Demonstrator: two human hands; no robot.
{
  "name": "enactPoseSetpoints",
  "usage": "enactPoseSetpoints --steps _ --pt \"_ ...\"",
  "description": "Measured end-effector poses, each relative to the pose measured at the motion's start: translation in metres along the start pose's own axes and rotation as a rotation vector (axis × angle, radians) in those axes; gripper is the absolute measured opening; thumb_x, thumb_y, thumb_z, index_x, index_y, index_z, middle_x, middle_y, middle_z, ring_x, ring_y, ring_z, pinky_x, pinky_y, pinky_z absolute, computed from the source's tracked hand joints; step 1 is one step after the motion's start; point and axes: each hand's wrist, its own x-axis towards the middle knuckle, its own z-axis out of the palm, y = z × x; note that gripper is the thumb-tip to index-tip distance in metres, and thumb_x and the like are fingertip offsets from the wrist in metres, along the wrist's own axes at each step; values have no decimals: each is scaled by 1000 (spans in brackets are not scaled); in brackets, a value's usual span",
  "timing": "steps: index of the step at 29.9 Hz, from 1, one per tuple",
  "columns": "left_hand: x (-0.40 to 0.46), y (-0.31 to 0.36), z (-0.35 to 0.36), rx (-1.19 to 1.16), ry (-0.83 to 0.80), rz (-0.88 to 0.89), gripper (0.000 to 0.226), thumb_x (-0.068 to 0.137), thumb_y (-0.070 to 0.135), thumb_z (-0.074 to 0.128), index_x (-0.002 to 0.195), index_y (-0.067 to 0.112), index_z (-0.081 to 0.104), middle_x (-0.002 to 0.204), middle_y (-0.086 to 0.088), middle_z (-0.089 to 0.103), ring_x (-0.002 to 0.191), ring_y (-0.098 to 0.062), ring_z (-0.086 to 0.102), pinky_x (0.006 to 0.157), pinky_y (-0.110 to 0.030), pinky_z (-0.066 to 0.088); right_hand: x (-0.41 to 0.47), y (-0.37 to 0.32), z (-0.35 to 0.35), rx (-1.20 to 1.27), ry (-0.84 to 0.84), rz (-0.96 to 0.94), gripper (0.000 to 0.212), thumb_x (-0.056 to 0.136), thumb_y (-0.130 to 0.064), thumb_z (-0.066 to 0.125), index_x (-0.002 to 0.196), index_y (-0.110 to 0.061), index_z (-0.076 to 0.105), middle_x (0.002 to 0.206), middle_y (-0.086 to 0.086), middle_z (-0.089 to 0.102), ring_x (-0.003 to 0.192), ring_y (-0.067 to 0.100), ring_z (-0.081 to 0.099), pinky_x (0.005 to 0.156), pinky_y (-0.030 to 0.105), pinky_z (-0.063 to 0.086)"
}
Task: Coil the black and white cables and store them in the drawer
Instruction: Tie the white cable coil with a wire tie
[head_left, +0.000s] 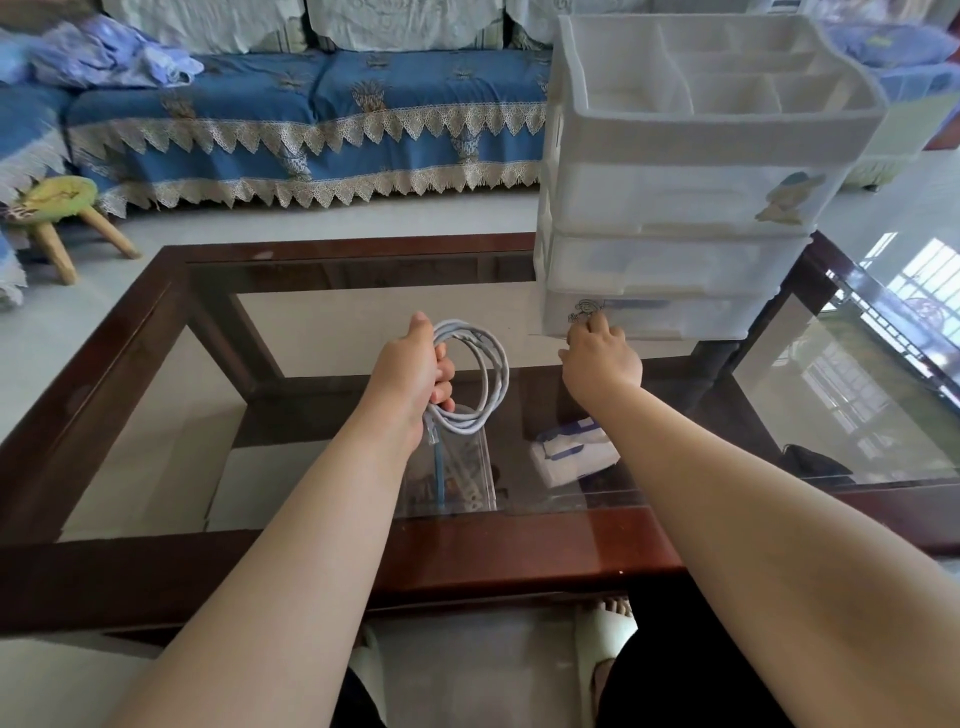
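Left of the white plastic drawer unit (675, 208), the left hand (415, 371) is closed around the coiled white round cable (480, 379), holding it above the glass table (322, 322). The right hand (602, 353) touches the unit's translucent bottom drawer (675, 317), fingers curled at its front edge. No black cable is visible. The step seems to be storing; next the drawer must probably be pulled open.

single head view, looks forward and down over glass table (332, 551), hands (602, 358) close.
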Motion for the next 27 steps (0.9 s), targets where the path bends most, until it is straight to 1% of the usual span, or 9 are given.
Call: enactPoseSetpoints --steps 6,10,12,15,17,19,23,25,27 --pt "-1 -1 -3 -4 11 13 51 103 46 28 67 14 44 47 3 37 38 -10 30 50 -27 36 1 1 3 61 -10 -24 34 98 -28 44 128 -12 47 132 10 44 115 30 45 80 41 49" --pt "-1 -1 -5 -16 19 11 50 103 45 28 67 14 44 45 4 37 37 -9 29 49 -27 36 -1 4 5 73 -2 -64 33 99 -27 42 131 -18 46 134 8 43 120 30 43 83 41 49" --pt "-2 0 -5 -16 20 10 51 103 46 28 67 14 44 45 4 37 35 -9 30 48 -27 36 -1 1 5 58 -4 -123 36 99 -24 42 135 -24 44 136 8 43 122 31 42 84 42 50" --pt "-2 1 -4 -14 16 11 51 103 46 29 66 14 44 45 4 38 35 -9 30 49 -27 37 1 -9 3 6 -50 -180 45 100 -22 39 143 -32 31 137 11 41 121 32 44 83 42 50" --pt "-3 1 -4 -14 14 15 51 103 46 29 66 14 44 45 4 38 36 -9 30 49 -27 37 3 -18 2 -47 -117 -170 50 99 -19 41 145 -30 27 137 13 40 120 35 45 81 43 50" --pt "-5 1 -4 -8 12 20 51 103 46 28 66 14 45 45 4 38 36 -9 30 49 -26 37 5 -23 1 -87 -144 -148 45 97 -16 44 141 -22 34 134 15 41 116 36 47 76 42 49" --pt "-6 2 -6 24 18 42 51 103 46 28 67 14 45 49 2 39 39 -9 31 50 -26 38 6 -26 -1 -42 -95 -148 31 94 -11 51 125 -11 53 125 11 49 104 32 56 72 40 51" --pt "-6 2 -9 42 23 44 50 103 46 29 67 14 45 50 2 39 40 -10 32 50 -26 38 2 -27 -3 12 -77 -161 24 96 -18 51 118 -10 56 118 9 54 95 30 59 71 38 53" --pt "-6 3 -12 59 18 38 50 103 46 29 68 14 44 51 1 39 41 -10 32 50 -26 38 -3 -25 -7 56 -66 -147 26 96 -27 52 116 -11 55 115 9 56 93 29 59 73 38 53"
